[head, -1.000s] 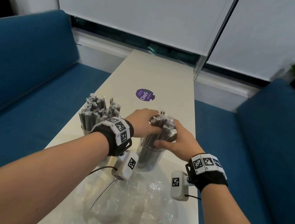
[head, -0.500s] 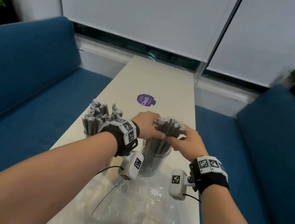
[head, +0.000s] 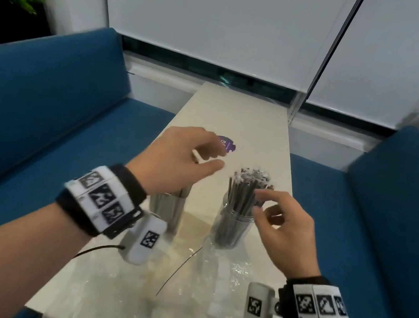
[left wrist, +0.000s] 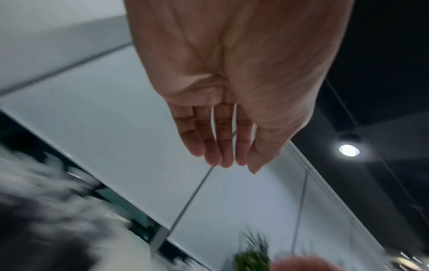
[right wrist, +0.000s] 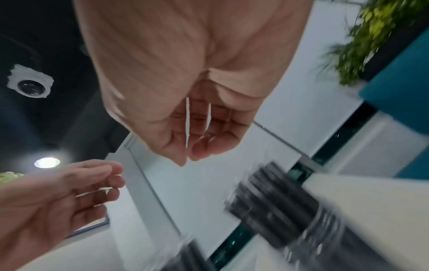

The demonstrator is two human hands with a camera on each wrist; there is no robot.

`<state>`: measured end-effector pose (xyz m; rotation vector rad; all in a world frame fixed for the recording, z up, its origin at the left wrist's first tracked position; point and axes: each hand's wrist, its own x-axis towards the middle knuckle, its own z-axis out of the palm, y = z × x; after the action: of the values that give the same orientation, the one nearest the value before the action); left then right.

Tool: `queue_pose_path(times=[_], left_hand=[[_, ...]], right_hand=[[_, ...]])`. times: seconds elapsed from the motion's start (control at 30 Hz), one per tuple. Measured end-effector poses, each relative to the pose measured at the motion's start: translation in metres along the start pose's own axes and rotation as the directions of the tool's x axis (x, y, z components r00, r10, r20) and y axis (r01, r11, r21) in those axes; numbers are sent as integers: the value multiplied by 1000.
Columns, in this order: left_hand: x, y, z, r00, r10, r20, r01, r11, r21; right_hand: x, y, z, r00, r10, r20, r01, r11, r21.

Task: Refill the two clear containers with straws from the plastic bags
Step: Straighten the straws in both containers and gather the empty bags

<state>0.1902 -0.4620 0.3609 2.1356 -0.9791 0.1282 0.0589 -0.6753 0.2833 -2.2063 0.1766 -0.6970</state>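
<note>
Both hands have let go of the bundle of dark grey wrapped straws [head: 248, 190] that they were cupping half a second ago. The left hand [head: 183, 160] has risen and swung out over the left side of the long pale worktop [head: 240, 119], fingers loosely spread and holding nothing, a state the left wrist view confirms. The right hand [head: 285, 227] has drawn back to just beside the bundle, fingers relaxed and apart; whether a fingertip still brushes a straw cannot be told. The straws now stand on their own in the clear round plastic container [head: 232, 229] near the middle of the worktop, fanning slightly above its rim. A second clear round container [head: 167, 207] of the same grey straws sits toward the left edge, largely hidden under the left wrist. That release suggests the filling is done or nearly so, with both containers looking full. Counted: two containers, two bundles of straws, individual straws too many and too blurred to number. Crumpled clear plastic bags [head: 130, 292] lie at the near end of the worktop; how many is unclear, and they look empty. One round purple sticker [head: 228, 145] sits further up the worktop, and blue upholstered benches [head: 31, 106] run along both long edges.
</note>
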Motion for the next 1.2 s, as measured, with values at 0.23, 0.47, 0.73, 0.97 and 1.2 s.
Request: queue_pose_path(times=[0.23, 0.47, 0.73, 0.97, 1.2], left_hand=[[-30, -126, -44, 889, -437, 133, 426, 899, 104], [11, -167, -7, 862, -287, 418, 324, 946, -18], [41, -173, -9, 888, -291, 356, 363, 919, -155], [27, -185, 1, 844, -232, 484, 350, 921, -169], [32, -176, -2, 870, -284, 402, 397, 888, -231]], right_hand=[[15, -18, 105, 854, 224, 469, -220, 973, -65], [84, -21, 148, 824, 318, 468, -321, 944, -77], [112, -19, 148, 926, 278, 255, -279, 960, -33], [105, -18, 154, 856, 325, 401, -304, 945, -117], [115, -28, 147, 871, 388, 302, -382, 921, -81]])
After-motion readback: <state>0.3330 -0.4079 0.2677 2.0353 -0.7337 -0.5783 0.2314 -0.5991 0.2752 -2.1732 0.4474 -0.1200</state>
